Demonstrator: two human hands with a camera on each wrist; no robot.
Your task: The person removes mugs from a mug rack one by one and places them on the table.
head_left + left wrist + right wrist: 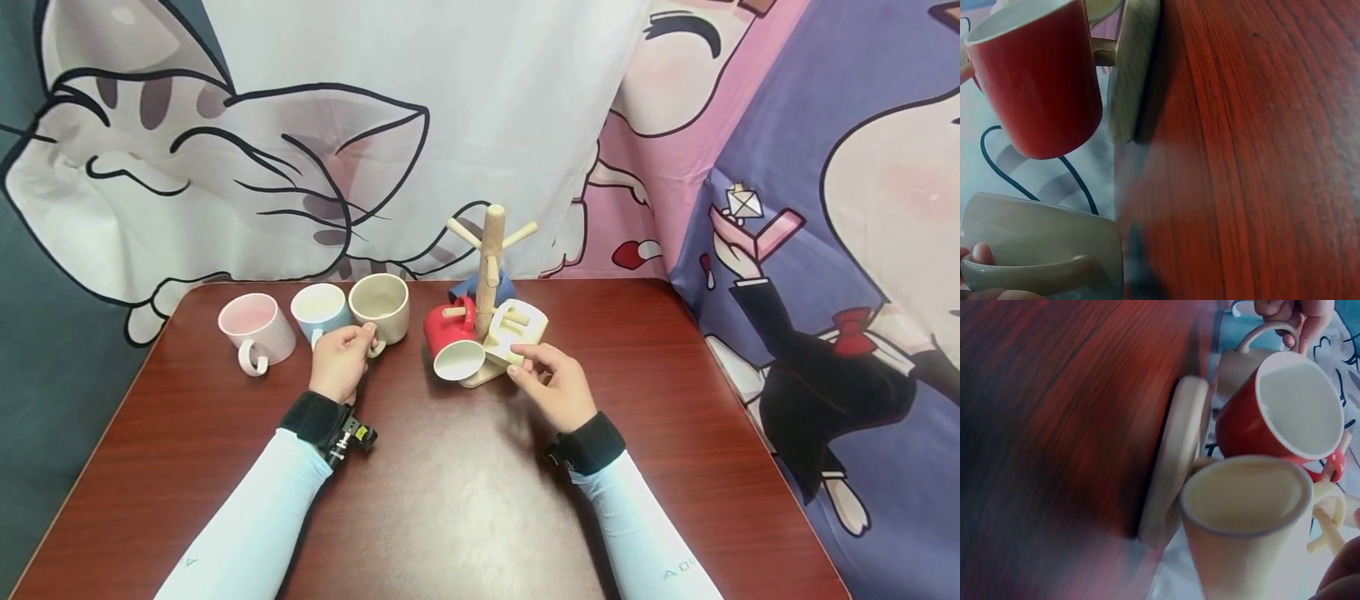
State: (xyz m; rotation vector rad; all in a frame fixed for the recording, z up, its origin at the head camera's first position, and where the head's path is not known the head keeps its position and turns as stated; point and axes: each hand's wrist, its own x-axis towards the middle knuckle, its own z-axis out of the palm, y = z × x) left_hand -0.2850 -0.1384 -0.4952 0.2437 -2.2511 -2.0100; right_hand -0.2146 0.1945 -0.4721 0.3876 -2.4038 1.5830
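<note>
Where the left hand (341,364) ends, the gripped beige mug (384,310) begins.

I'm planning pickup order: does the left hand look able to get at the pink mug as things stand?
Probably not yet: the left hand pinches the beige mug by its handle, though the near side of the pink mug looks unobstructed.
</note>
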